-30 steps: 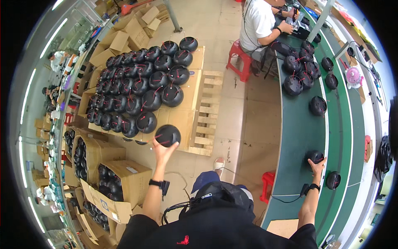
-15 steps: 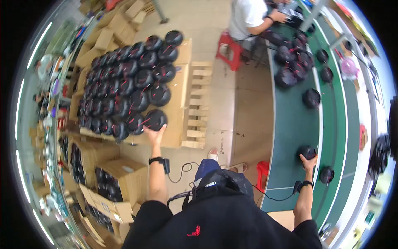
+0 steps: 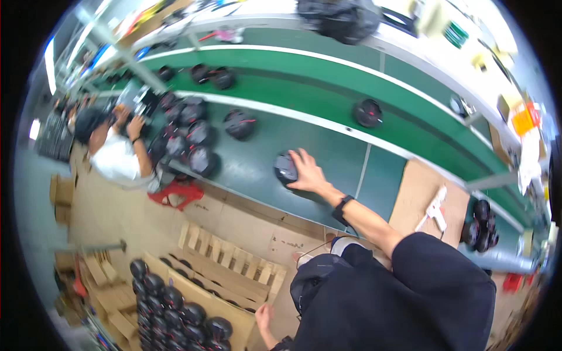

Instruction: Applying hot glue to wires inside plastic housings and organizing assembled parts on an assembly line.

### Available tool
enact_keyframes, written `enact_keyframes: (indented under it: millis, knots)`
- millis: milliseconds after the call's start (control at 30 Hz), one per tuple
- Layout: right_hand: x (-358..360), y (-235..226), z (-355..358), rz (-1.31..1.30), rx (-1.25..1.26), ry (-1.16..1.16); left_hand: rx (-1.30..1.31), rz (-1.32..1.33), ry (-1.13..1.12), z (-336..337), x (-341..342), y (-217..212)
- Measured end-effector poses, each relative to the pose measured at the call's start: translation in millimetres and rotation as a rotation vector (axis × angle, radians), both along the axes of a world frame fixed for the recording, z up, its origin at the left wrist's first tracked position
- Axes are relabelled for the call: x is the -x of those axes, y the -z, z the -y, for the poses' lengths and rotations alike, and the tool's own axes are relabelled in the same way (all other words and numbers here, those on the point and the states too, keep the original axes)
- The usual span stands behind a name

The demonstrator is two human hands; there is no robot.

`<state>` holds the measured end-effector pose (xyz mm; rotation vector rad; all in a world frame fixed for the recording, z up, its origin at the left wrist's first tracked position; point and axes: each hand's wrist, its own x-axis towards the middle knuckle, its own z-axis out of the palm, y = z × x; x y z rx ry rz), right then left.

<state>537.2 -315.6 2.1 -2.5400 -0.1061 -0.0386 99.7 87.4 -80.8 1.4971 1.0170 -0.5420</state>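
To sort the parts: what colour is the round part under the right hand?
Black, seen in the head view: the round part under the right hand.

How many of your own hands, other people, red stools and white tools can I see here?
Own hands: 2, the right hand on a round black part, the left hand low by the wooden pallet
Other people: 1, a seated person
Red stools: 1
White tools: 1
Total: 5

right hand (image 3: 305, 173) hides part of the black round part (image 3: 287, 167); left hand (image 3: 263, 317) blurred.
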Motion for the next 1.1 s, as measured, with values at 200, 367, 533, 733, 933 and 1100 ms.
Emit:
enact_keyframes:
  millis: [200,367,533,733,933,1100]
  knots:
    - [-42,15,16,-0.313,-0.012,0.092,-0.056,0.207,0.433,95,-165,-38]
    - [-87,8,153,0.410,-0.032,0.274,-0.079,0.238,0.580,125,-175,-44]
    - [-109,-4,292,-0.147,0.285,0.702,0.011,0.117,0.547,141,-160,-49]
    - [-107,27,310,-0.298,0.197,0.597,-0.152,0.324,0.732,167,-274,-41]
    - [0,15,257,-0.170,0.121,0.317,-0.441,0.622,0.700,263,-427,-47]
    - [91,5,201,-0.217,0.156,0.295,-0.642,0.499,0.656,341,-477,-55]
